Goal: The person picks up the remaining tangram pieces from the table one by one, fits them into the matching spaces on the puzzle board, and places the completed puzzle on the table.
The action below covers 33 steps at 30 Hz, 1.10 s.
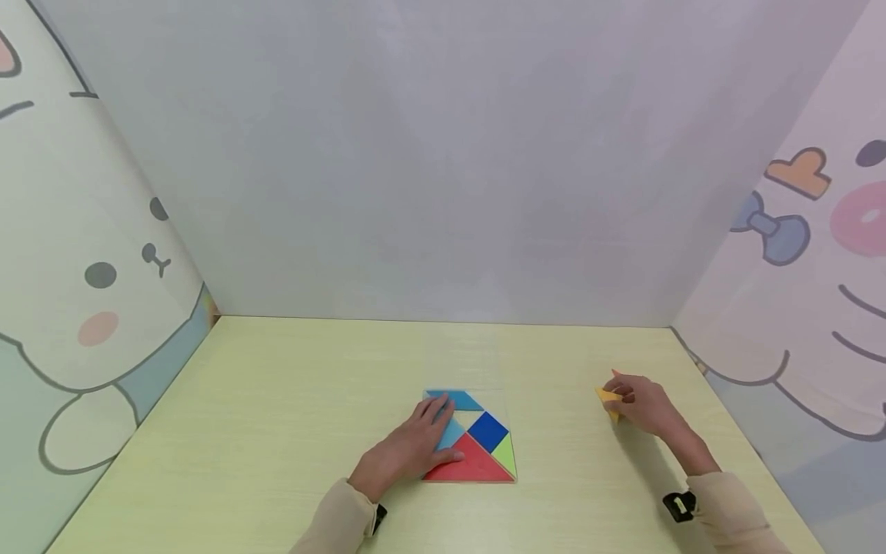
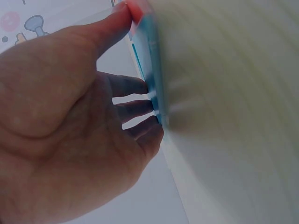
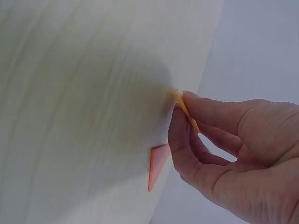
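At the right of the table [image 1: 277, 400], the right hand [image 1: 642, 403] pinches a yellow piece [image 1: 604, 395] while the left hand [image 1: 408, 448], fingers loosely extended, rests on a part-built tangram [image 1: 477, 465], an apparent pickup likely calling next for a leftward carry.
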Motion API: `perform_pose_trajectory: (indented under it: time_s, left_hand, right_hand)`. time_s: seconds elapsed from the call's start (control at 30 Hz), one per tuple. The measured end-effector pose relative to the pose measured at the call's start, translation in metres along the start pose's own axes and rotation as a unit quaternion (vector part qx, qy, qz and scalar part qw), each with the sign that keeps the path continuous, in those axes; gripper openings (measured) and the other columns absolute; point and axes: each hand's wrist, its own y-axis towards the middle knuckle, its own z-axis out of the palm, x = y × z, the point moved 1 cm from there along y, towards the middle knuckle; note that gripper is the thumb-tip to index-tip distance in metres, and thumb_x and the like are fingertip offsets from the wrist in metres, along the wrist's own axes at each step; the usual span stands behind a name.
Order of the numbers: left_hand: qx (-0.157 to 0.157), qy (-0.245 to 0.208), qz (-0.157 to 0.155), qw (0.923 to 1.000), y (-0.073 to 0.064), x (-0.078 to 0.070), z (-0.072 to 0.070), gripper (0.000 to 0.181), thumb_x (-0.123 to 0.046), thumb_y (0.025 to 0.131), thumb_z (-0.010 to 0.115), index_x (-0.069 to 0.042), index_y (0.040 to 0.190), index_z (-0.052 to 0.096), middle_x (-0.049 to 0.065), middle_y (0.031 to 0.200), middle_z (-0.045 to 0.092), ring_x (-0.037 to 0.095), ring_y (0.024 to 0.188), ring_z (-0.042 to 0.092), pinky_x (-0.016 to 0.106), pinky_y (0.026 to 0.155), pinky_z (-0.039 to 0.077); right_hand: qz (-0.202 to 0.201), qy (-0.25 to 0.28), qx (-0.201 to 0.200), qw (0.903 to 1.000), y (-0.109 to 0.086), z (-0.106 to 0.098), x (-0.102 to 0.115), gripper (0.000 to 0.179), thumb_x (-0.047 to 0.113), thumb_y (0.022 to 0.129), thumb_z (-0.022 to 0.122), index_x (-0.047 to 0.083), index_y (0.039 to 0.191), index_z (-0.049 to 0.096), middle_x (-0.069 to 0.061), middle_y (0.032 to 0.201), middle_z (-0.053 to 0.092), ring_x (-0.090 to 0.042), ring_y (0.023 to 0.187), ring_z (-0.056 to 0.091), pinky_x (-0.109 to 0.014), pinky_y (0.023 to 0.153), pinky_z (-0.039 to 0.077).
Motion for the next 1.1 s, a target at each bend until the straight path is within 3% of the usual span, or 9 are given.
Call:
perform_pose_trajectory:
  time_s: [0.1,0.33,0.43,0.7,1.1]
  left_hand:
    - [0.000,-0.001,0.000,1.0000,0.000,0.000,0.000,0.080,-0.047,0.101,0.062,0.001,0.158,0.034,0.016,0.164,0.030,0.035,0.150,0.029,0.046,0.114,0.042]
    - [-0.002,-0.010,0.003,0.9999,-0.002,0.000,-0.002,0.079,-0.045,0.101,0.063,0.001,0.158,0.034,0.017,0.164,0.030,0.036,0.150,0.028,0.047,0.114,0.041]
    - [-0.002,-0.007,0.004,1.0000,-0.002,0.000,-0.001,0.079,-0.045,0.101,0.063,0.001,0.158,0.034,0.017,0.164,0.030,0.036,0.150,0.029,0.047,0.115,0.041]
    - [-0.005,-0.006,0.007,0.9999,-0.002,0.001,0.000,0.078,-0.045,0.101,0.063,0.001,0.158,0.035,0.017,0.164,0.030,0.036,0.149,0.029,0.047,0.115,0.041]
    - [-0.004,-0.002,0.007,1.0000,-0.001,0.000,-0.001,0.078,-0.045,0.101,0.063,0.001,0.158,0.035,0.016,0.164,0.031,0.035,0.150,0.029,0.046,0.115,0.041]
  right_hand:
    - [-0.004,0.004,0.000,1.0000,0.000,0.001,-0.001,0.025,0.000,0.089,0.076,-0.008,0.112,0.070,-0.037,0.116,0.065,-0.035,0.088,0.069,-0.034,0.066,0.056]
    - [0.010,0.032,0.014,0.9994,-0.001,0.002,0.003,0.032,-0.005,0.094,0.067,-0.010,0.125,0.065,-0.042,0.144,0.042,-0.021,0.077,0.056,-0.025,0.056,0.045]
    - [0.016,0.041,0.015,0.9989,-0.001,0.004,0.004,0.032,-0.003,0.095,0.066,-0.009,0.127,0.064,-0.042,0.146,0.042,-0.020,0.079,0.055,-0.026,0.059,0.046]
    - [0.033,0.090,0.025,0.9951,-0.002,0.008,0.007,0.033,0.006,0.098,0.069,-0.005,0.128,0.061,-0.030,0.118,0.064,-0.032,0.095,0.066,-0.033,0.073,0.055]
    - [0.010,0.159,0.008,0.9872,-0.001,0.017,0.017,0.042,0.007,0.096,0.073,-0.005,0.133,0.057,-0.020,0.108,0.067,-0.026,0.089,0.070,-0.026,0.070,0.056]
